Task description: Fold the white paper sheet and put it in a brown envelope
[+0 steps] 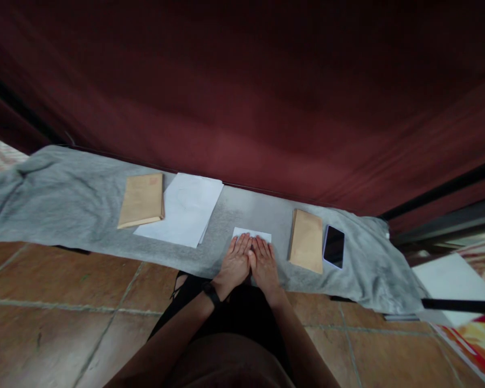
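My left hand [236, 261] and my right hand [263, 262] lie flat side by side, fingers stretched out, pressing on a small folded white paper [251, 235] on a grey cloth [64, 199]. Most of the paper is hidden under my fingers. A dark band sits on my left wrist. To the right of my hands lies a stack of brown envelopes [306, 240], and beside it a black phone [333, 246]. To the left are white sheets [186, 209] and another brown envelope stack [141, 200].
The grey cloth is spread over a tiled floor [56, 318] in front of a dark red curtain [242, 97]. At the right edge lie a white board [452, 280] and a colourful printed sheet [480, 339]. My dark-clothed legs are below my hands.
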A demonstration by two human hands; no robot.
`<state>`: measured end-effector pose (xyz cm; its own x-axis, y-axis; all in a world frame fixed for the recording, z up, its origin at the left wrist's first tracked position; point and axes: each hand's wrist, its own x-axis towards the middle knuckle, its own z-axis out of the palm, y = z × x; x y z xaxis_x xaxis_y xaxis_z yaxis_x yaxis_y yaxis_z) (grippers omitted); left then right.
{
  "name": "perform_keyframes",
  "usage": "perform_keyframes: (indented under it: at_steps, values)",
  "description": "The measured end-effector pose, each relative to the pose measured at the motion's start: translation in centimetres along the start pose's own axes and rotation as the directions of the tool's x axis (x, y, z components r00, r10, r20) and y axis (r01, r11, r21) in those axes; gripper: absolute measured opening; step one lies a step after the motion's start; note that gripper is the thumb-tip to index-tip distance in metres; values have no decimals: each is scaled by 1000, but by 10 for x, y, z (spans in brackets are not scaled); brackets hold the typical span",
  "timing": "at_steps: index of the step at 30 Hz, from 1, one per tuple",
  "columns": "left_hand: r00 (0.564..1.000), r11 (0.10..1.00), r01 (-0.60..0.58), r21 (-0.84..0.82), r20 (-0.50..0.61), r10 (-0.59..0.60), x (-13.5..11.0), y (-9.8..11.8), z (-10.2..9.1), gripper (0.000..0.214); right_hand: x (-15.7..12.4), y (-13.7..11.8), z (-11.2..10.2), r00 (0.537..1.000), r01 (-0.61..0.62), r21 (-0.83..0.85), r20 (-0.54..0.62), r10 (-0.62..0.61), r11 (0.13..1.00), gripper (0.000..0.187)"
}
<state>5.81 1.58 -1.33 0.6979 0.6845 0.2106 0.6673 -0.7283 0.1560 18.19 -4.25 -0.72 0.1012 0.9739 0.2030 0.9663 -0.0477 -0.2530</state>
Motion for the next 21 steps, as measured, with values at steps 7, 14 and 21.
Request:
perform_keyframes:
  at_steps: [7, 14, 21]
  values:
    - [997, 997, 77, 16, 13, -78, 5, -3, 4, 58, 4, 2, 6, 998, -60, -46, -14, 59, 997, 51]
    - [986, 986, 163, 18, -40, -162, 5, -6, 1, 59, 3, 1, 7, 994, -107, -85, -40, 104, 991, 52]
    - [980, 980, 195, 24, -54, -194, 4, -8, -1, 60, 5, -2, 5, 984, -176, -113, -47, 172, 978, 56]
